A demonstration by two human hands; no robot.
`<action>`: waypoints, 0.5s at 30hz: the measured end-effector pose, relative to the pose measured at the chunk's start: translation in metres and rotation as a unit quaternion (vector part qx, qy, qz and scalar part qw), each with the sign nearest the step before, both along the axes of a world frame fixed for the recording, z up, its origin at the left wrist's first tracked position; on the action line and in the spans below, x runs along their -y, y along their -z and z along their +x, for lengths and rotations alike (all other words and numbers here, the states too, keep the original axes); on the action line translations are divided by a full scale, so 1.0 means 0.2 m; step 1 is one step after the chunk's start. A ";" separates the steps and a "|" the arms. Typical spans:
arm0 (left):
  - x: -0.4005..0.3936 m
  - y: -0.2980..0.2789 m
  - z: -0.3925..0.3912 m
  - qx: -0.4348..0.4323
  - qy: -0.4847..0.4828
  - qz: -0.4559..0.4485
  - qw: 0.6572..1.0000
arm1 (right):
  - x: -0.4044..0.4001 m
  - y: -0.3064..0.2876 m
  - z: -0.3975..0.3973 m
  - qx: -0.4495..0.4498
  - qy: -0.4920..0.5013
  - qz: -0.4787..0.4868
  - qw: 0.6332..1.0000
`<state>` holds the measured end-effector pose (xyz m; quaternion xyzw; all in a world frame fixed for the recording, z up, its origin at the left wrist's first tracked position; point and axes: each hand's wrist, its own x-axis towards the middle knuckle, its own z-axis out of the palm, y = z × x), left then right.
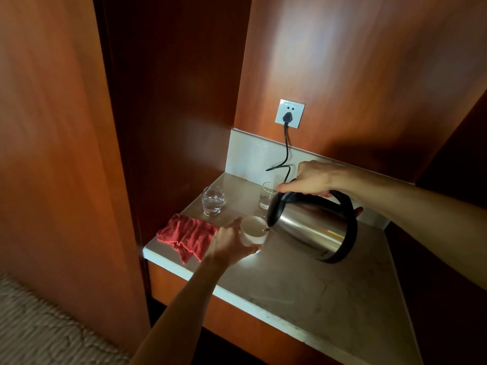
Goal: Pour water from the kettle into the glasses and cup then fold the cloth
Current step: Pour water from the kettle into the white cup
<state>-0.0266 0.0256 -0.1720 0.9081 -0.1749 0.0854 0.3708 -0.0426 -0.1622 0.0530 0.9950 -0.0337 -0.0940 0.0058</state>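
My right hand [313,180] grips the black handle of a steel kettle [313,227], which is tilted with its spout over a white cup [253,230]. My left hand [229,243] holds the cup from its left side, with the thumb under its near side. A clear glass [213,201] with water in it stands at the back left of the counter. A second glass [267,194] stands behind the kettle's lid, partly hidden. A crumpled red cloth [185,235] lies at the counter's left edge, just left of my left hand.
The pale stone counter [329,293] fills a wooden niche with walls on both sides. A wall socket [290,113] holds a black plug, and its cord [286,154] hangs down behind the kettle. A woven rug [39,325] lies on the floor at lower left.
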 end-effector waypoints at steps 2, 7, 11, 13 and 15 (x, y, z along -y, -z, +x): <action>0.00 -0.01 0.00 -0.007 0.004 -0.001 1.000 | -0.01 -0.01 0.00 -0.002 -0.002 -0.002 1.000; -0.01 -0.02 -0.01 -0.013 0.010 -0.006 1.000 | -0.03 -0.01 0.01 -0.007 -0.001 -0.012 1.000; -0.01 -0.02 -0.01 -0.015 0.008 -0.011 1.000 | -0.03 -0.02 0.01 -0.008 -0.001 -0.015 1.000; -0.01 -0.01 0.00 -0.012 0.009 -0.012 1.000 | -0.04 -0.02 0.01 -0.008 0.000 -0.014 1.000; -0.01 -0.01 0.00 -0.011 0.010 -0.012 1.000 | -0.04 -0.02 0.01 -0.010 0.001 -0.012 1.000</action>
